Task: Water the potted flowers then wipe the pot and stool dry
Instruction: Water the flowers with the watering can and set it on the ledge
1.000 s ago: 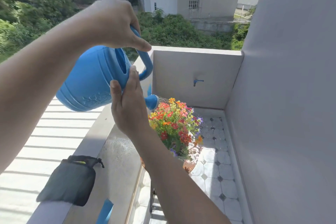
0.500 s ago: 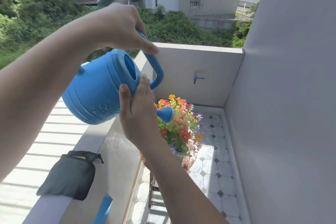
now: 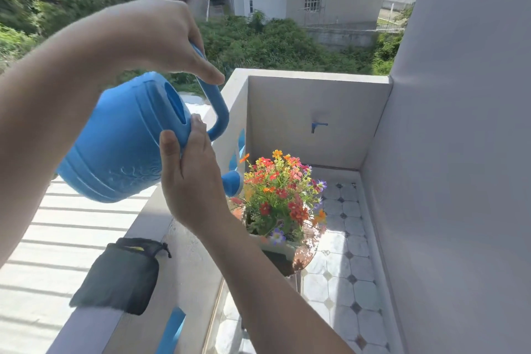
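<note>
A blue watering can [image 3: 120, 144] is tilted with its spout rose [image 3: 232, 183] just left of the flowers. My left hand [image 3: 155, 34] grips the can's handle from above. My right hand [image 3: 189, 181] presses against the can's front near the filler hole and spout. The potted flowers [image 3: 283, 195], orange, red, yellow and purple, stand in a white pot [image 3: 283, 247] on a reddish round stool [image 3: 304, 253] in the balcony corner. My right forearm hides part of the pot and stool.
A dark cloth pouch [image 3: 120, 276] lies on the balcony ledge [image 3: 184, 267] at lower left. A blue tap [image 3: 317, 126] sticks out of the far wall. A tall grey wall [image 3: 459, 152] bounds the right. The floor [image 3: 344, 276] is white tile.
The can has dropped lower and its spout has come down next to the flowers. Both hands moved down with it, and the view shifted slightly.
</note>
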